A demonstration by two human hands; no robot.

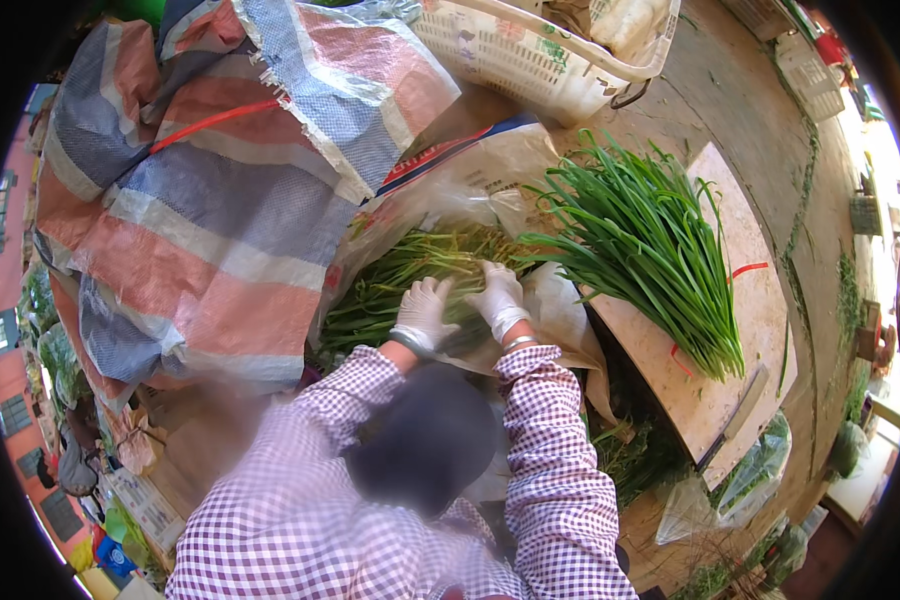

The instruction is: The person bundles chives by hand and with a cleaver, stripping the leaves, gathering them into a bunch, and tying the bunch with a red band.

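Our left hand (422, 310), in a white glove, lies spread and palm-down on the green chives (410, 275) in the open sack, fingers pressing the stalks rather than closed round them. Our right hand (498, 295), gloved the same, curls over the same bunch just beside it; whether its fingers have actually closed on any stalks we cannot tell, since the fingertips are buried in the leaves.

The chives under our hands run lengthwise from lower left to upper right, so both hands sit across that long axis near its right end, the right hand slightly further up the bunch. The bunch rests in a pale plastic sack (490, 165) folded open around it.

To our right, well apart from the hands, a larger trimmed bundle of chives (650, 250) lies fanned on a wooden board (750, 300), cut ends toward the lower right, with a red band (750, 268) beside it. A striped woven tarp (220, 190) covers the heap to the left, and a white plastic basket (540, 50) stands beyond.
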